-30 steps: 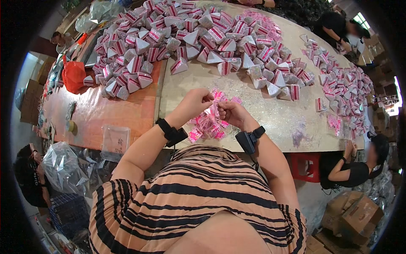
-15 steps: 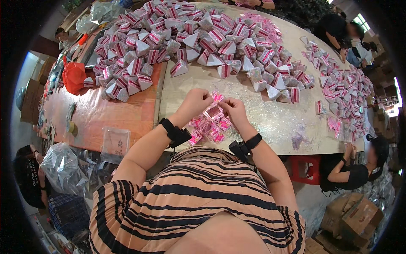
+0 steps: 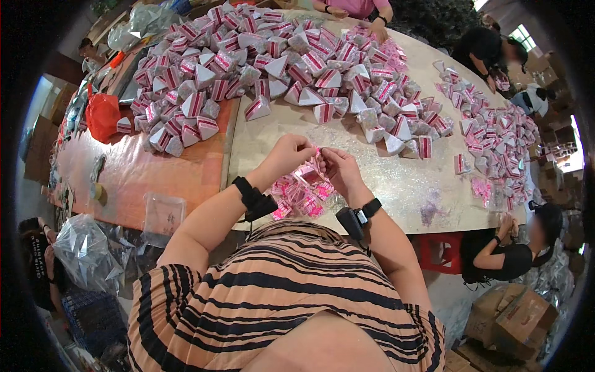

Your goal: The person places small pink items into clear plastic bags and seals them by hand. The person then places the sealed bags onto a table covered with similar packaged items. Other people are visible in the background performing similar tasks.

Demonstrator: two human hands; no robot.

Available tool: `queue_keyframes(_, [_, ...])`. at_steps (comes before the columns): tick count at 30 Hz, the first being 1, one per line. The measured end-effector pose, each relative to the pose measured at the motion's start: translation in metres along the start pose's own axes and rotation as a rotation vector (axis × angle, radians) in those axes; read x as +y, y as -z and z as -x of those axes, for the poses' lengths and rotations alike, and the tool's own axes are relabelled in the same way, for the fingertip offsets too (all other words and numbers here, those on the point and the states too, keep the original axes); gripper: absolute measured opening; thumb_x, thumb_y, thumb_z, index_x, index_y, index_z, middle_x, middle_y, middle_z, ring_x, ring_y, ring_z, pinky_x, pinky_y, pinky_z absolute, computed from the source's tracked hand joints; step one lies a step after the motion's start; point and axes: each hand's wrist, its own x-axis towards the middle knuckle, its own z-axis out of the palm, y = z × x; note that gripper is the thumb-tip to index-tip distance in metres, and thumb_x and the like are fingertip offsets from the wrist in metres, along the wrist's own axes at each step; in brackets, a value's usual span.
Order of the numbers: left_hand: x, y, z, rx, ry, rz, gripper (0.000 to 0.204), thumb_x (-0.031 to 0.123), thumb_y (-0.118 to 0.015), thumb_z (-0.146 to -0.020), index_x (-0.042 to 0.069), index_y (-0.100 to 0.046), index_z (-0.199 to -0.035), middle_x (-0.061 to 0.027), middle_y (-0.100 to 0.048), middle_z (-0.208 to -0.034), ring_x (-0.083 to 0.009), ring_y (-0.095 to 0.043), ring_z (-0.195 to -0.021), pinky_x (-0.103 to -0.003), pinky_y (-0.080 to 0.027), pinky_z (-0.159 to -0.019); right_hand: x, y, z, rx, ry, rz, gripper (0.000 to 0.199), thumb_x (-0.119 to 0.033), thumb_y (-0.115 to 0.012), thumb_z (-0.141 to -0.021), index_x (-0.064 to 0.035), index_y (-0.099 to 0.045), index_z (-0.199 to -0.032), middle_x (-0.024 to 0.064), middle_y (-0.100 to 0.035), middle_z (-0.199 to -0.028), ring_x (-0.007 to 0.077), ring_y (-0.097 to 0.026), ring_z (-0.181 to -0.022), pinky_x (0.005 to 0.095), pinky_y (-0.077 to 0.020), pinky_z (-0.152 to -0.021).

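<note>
Over the near part of the table, my left hand (image 3: 289,157) and my right hand (image 3: 343,172) pinch the top of a pink-printed card (image 3: 309,174), one from each side. It looks flat, with a paler window-like middle; my fingers partly hide it. Just below my hands lies a small heap of similar pink-and-white printed pieces (image 3: 302,198). Beyond them spreads a large pile of cake-slice-shaped wedges (image 3: 242,59), white and glittery with pink stripes. A few wedges stand at the pile's near edge, such as one striped wedge (image 3: 323,113).
The pale tabletop (image 3: 372,192) carries glitter specks; an orange board (image 3: 142,180) covers its left side. A red plastic bag (image 3: 103,116) sits at the left. More wedges (image 3: 502,136) lie along the right, near a seated co-worker (image 3: 505,248). Another person's hand (image 3: 378,30) reaches in at the far edge.
My hands and the card appear slightly lower in the picture, and both hands keep their pinch. A person in pink has leaned in at the far edge, reaching onto the pink pieces there.
</note>
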Motion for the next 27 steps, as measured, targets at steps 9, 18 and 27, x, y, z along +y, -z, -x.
queue_keyframes(9, [0.041,0.026,0.003,-0.132,-0.803,-0.694,0.017,0.011,-0.062,-0.076,0.004,-0.058,-0.09,-0.0126,-0.056,-0.095,-0.0315,-0.053,-0.088,-0.038,-0.043,-0.077,-0.009,-0.004,0.006,-0.008,-0.172,0.156,0.014,-0.009,-0.059,-0.085,0.0037,-0.062,-0.089,0.0045,-0.058,-0.072,0.0115,-0.052,-0.06,0.023,-0.0415,-0.055])
queue_keyframes(18, [0.024,0.022,0.005,-0.21,-0.387,-0.482,0.013,0.01,-0.066,-0.072,0.0,-0.061,-0.077,-0.0115,-0.059,-0.075,-0.0273,-0.056,-0.072,-0.035,-0.045,-0.067,-0.007,0.002,0.008,-0.059,-0.24,0.214,0.015,-0.01,-0.058,-0.086,0.0035,-0.063,-0.09,0.0039,-0.058,-0.072,0.0111,-0.052,-0.058,0.0239,-0.0426,-0.053])
queue_keyframes(27, [0.004,0.023,0.001,-0.244,-0.03,-0.205,0.014,0.011,-0.069,-0.07,-0.001,-0.065,-0.075,-0.0089,-0.061,-0.062,-0.0121,-0.054,-0.056,-0.027,-0.044,-0.053,-0.006,-0.018,0.016,-0.005,0.054,0.719,0.014,-0.01,-0.061,-0.085,0.0029,-0.065,-0.083,0.0053,-0.062,-0.067,0.0099,-0.054,-0.052,0.0229,-0.0439,-0.048])
